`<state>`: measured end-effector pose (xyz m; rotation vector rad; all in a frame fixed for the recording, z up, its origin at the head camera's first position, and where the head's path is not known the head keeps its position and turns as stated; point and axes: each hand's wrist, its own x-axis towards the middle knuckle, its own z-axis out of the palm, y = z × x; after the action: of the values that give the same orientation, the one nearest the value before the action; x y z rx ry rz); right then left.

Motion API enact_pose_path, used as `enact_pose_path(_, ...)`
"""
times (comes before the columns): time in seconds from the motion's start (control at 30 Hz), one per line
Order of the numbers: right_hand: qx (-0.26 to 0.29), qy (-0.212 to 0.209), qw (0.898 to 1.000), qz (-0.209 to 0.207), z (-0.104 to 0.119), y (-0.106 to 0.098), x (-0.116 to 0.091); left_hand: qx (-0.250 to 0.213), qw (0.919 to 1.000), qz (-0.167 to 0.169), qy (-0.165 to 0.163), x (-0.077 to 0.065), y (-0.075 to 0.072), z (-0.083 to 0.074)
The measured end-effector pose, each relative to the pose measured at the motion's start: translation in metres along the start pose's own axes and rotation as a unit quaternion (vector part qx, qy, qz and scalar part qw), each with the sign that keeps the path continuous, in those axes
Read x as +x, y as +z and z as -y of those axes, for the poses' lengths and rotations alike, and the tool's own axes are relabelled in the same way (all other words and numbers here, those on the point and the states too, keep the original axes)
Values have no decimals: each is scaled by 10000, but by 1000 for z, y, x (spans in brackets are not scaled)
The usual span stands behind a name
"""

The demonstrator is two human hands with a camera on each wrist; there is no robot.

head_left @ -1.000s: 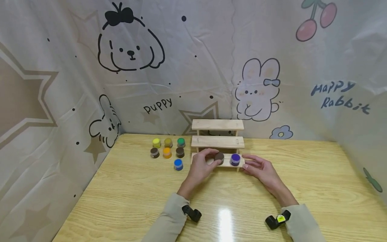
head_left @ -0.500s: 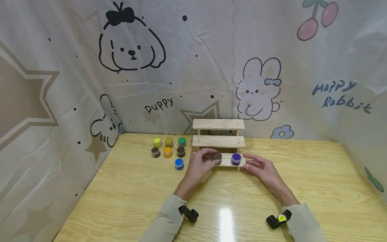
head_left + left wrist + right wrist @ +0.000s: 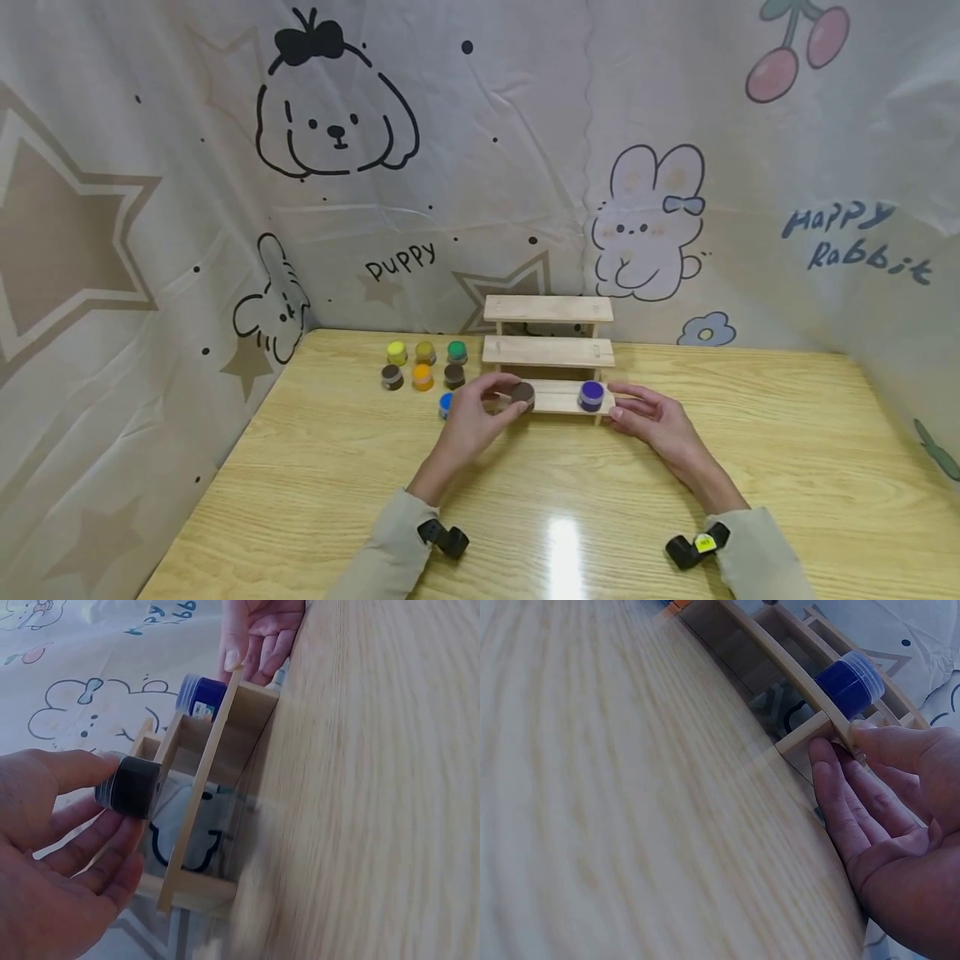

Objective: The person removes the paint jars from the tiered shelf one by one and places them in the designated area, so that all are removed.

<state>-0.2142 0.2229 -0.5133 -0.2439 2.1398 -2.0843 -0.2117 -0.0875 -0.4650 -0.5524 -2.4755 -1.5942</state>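
Note:
In the head view, my left hand (image 3: pixel 465 425) pinches a dark brown paint jar (image 3: pixel 522 396) over the left part of the lowest step of a three-step wooden stand (image 3: pixel 548 352). The left wrist view shows the thumb on the lid side of this dark jar (image 3: pixel 133 789) and fingers under it. A purple paint jar (image 3: pixel 591 396) stands near the right end of the same step. My right hand (image 3: pixel 663 425) grips that end, with its thumb at the board's edge and fingers below, as the right wrist view shows beside the purple jar (image 3: pixel 846 684).
Several paint jars stand left of the stand: a yellow jar (image 3: pixel 397 352), a green jar (image 3: pixel 457 352), an orange jar (image 3: pixel 423 377) and dark ones among them. A blue jar (image 3: pixel 446 406) is partly hidden by my left hand. A printed curtain (image 3: pixel 540 125) hangs behind the table (image 3: pixel 600 517).
My left hand has slid left along the lowest step with the brown jar, away from the purple jar, and now covers part of the blue jar. My right hand stays at the stand's end.

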Motion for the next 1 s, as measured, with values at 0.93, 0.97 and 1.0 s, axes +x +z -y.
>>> enact_pose_path(0.93,106,164,9998,-74,0,0,0,198,9966,-765,-228,-27,-79,25)
enact_pose_path(0.97,108,162,9998,-77,1,0,0,183,9963,-794,-289,-26,-82,27)
enact_pose_path(1.0,105,148,9998,-84,1,-1,0,163,9959,-818,-352,-26,-85,29)
